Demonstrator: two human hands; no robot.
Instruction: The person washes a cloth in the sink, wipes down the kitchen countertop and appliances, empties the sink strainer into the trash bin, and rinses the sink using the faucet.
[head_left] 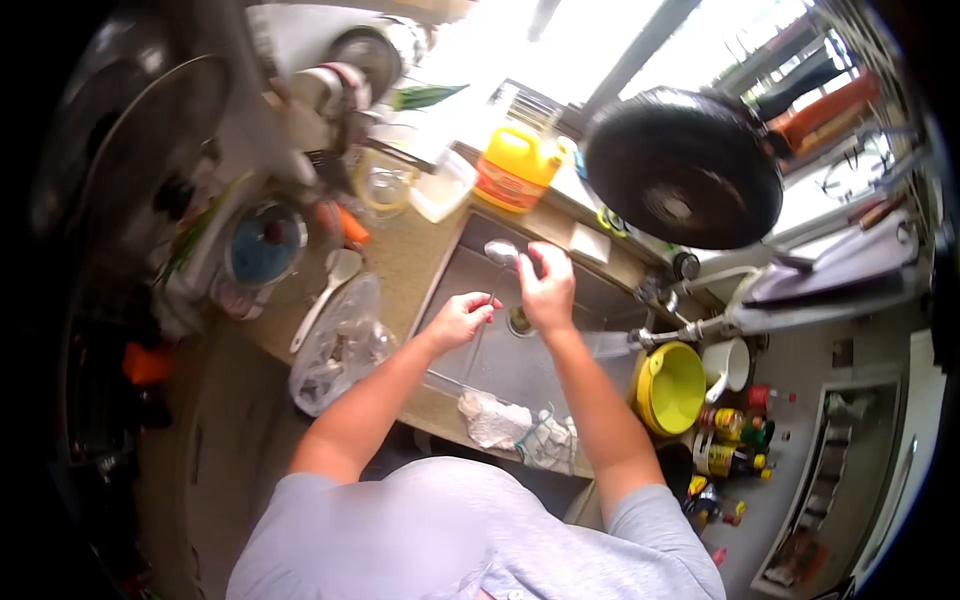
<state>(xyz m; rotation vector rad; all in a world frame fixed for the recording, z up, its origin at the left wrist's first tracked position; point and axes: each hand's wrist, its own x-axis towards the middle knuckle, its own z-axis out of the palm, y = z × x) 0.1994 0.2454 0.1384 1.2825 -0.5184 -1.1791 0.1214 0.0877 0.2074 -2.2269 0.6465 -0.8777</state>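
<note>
Over the sink (pixel 520 370), my left hand (pixel 463 322): fingertips clamped on the spoon (pixel 501 252) by its handle; firm pinch steadies it.
My right hand (pixel 547 290): fingers curled beside the bowl, can't tell if touching; light pressure suits.
Spoon: shiny, bowl pointing away from me.
Tap (pixel 690 332): running, right.

the hanging pan (pixel 683 168) is black, with an orange handle (pixel 826 112) near it. the jug (pixel 517 168) is yellow with a red label. beside the grey sink (pixel 590 305), the basin (pixel 671 388) is bright yellow and the dipper (pixel 728 364) white. the counter (pixel 412 262) is tan, the shirt (pixel 450 535) plain pale grey.
</note>
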